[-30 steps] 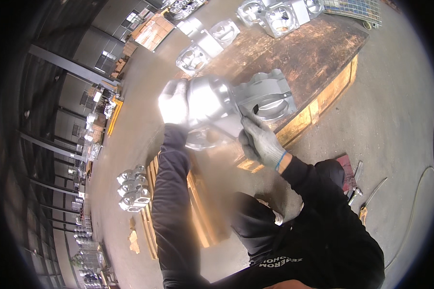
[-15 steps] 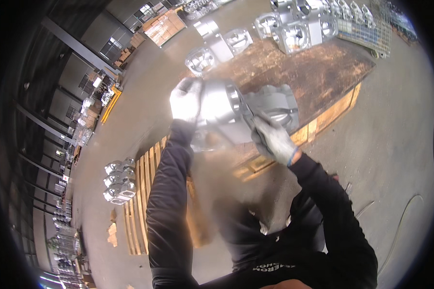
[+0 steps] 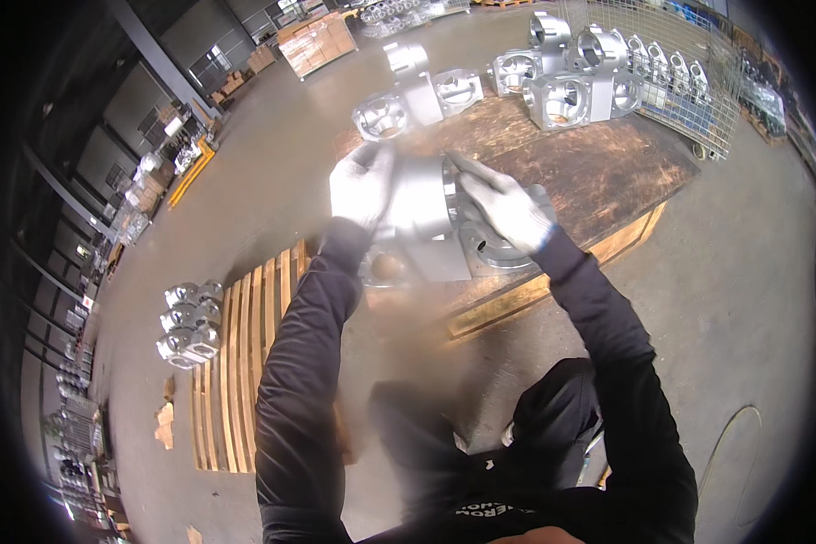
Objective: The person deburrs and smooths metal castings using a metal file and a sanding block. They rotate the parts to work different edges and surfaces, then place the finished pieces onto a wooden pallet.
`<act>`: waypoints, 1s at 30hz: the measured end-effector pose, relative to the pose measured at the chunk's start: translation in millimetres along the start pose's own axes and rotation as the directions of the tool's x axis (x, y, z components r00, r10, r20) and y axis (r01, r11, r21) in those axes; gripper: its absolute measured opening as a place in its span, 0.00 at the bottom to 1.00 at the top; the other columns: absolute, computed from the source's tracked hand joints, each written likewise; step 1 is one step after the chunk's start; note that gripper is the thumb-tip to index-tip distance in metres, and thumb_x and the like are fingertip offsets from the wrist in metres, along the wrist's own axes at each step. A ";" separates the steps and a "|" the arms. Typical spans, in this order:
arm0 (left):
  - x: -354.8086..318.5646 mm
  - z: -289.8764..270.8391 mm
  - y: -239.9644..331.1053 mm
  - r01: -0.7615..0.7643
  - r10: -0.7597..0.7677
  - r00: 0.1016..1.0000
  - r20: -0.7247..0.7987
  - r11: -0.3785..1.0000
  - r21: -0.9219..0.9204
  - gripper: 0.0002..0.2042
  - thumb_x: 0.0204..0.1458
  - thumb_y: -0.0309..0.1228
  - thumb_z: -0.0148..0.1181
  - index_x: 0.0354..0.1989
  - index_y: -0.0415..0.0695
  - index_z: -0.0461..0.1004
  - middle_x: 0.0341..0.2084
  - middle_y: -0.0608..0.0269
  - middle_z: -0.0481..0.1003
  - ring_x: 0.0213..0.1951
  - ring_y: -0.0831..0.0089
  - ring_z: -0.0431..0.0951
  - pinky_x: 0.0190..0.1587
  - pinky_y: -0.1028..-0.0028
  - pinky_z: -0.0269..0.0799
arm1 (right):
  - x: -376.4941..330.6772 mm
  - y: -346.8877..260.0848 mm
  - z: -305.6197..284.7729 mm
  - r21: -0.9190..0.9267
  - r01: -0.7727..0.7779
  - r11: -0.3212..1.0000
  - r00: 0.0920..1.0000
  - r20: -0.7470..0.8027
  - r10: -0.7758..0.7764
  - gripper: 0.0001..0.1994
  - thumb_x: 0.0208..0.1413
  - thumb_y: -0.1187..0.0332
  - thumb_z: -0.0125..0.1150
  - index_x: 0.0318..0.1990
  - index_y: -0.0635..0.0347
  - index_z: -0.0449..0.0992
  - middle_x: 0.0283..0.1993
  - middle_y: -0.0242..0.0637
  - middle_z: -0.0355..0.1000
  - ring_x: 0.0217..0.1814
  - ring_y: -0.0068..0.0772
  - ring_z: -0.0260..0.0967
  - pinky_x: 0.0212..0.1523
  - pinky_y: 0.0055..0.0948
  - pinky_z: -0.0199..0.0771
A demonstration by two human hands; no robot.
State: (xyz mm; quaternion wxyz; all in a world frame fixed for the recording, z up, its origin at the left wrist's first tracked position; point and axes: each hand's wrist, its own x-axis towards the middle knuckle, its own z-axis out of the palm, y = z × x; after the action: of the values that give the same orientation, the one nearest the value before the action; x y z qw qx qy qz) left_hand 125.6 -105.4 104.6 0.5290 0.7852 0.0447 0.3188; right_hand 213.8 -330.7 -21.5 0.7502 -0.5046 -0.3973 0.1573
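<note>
A silvery metal casting (image 3: pixel 422 204) with a wide cylindrical top and a flat flanged base stands on the near side of the brown wooden platform. At the cylinder's left end is my left hand (image 3: pixel 361 186), white-gloved, its fingers curled against the rim. My right hand (image 3: pixel 508 213), also gloved, is at the right end, fingers together and pointing to the open ring. Something thin and dark shows by its fingertips, too small to name. Partly under my right hand lies the casting's round-holed flange (image 3: pixel 499 254). Blur softens the left side.
Similar castings stand along the far edge of the platform (image 3: pixel 607 172), one at the left (image 3: pixel 417 95) and others at the right (image 3: pixel 567 95). Behind them is a wire basket (image 3: pixel 698 100) of metal parts. A slatted pallet (image 3: pixel 249 363) and stacked castings (image 3: pixel 190 322) lie at left.
My right hand has moved up along the cylinder's right rim, and its fingers have straightened. The left hand stays at the left end. The view has shifted slightly.
</note>
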 end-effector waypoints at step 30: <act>13.9 -3.4 -25.1 -0.022 0.070 0.988 -0.136 0.946 0.324 0.30 0.73 0.52 0.43 0.44 0.34 0.82 0.35 0.45 0.84 0.42 0.54 0.84 0.51 0.63 0.74 | -33.2 -71.4 46.5 -0.907 0.379 0.183 0.844 0.258 -0.470 0.25 0.70 0.72 0.52 0.73 0.59 0.68 0.66 0.52 0.74 0.68 0.48 0.72 0.69 0.41 0.68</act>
State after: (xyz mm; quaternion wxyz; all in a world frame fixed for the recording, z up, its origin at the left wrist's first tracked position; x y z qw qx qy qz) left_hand 141.4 -86.1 90.1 0.3819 0.8362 0.1160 0.3760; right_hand 145.8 -353.9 35.2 0.3446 -0.7164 -0.5056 -0.3351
